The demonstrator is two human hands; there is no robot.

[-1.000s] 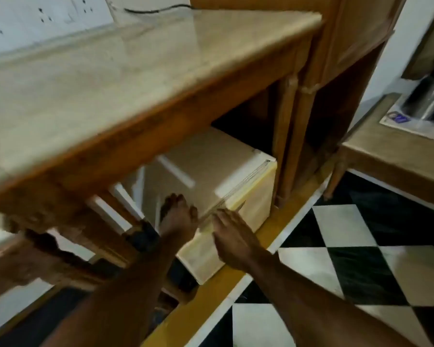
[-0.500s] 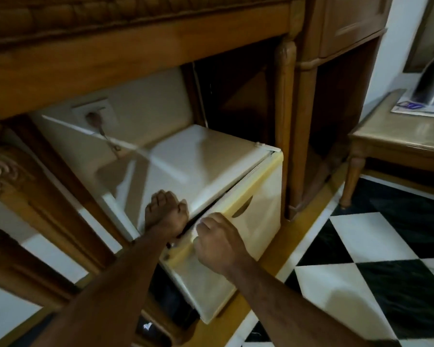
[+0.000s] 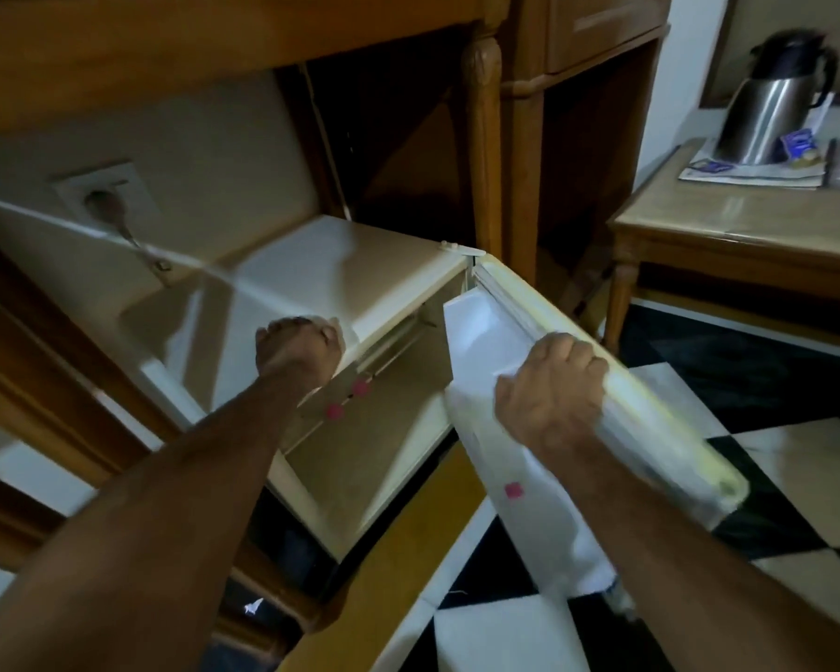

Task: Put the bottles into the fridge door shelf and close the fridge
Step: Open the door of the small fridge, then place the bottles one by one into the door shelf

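A small cream fridge sits low under a wooden surface, its door swung partly open to the right. The right hand has its fingers curled tight over the door's top edge, while the left hand rests closed on the front edge of the fridge top. The door's white inner lining shows a small pink sticker.
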